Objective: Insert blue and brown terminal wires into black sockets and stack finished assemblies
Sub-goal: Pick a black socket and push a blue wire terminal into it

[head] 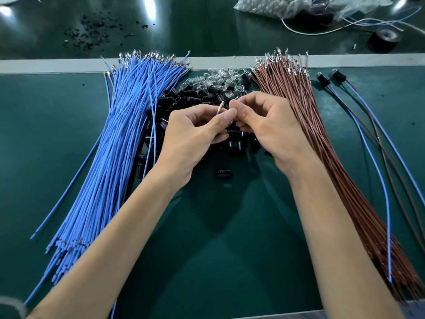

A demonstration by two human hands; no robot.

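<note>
In the head view, the left hand [195, 132] has its fingers [226, 116] pinched together on a blue wire [220, 108], whose metal end sticks up just above the fingertips. The right hand [264, 125] has fingers closed on something small and dark; I cannot tell if it is a socket. Under both hands lies the socket pile [190, 97] on the counter [46, 134]. Left of the fingers lie the blue wires [115, 146], right of them the brown wires [322, 134]. Further right are two finished assemblies [331, 80].
</note>
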